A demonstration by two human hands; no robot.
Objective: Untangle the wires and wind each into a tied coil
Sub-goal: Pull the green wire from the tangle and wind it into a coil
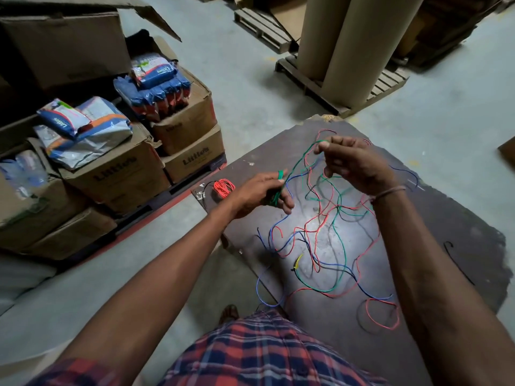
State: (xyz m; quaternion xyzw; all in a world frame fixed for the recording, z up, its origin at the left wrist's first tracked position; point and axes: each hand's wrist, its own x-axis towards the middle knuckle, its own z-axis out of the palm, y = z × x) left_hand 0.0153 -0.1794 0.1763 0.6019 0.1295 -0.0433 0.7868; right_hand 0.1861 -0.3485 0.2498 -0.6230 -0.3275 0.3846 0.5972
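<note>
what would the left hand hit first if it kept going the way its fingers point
Probably the tangled wires on the dark board: the left hand, winding green wire, has fingers angled right and down. Depth is unclear.

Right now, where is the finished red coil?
In the head view the red coil lies at the left edge of the dark board, just left of the left hand, apart from the loose tangle.

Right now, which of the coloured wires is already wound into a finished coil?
The thin red-orange wire coil, lying alone at the dark board's left edge. The green wire is only part-wound round the left hand; the other wires lie loose.
</note>
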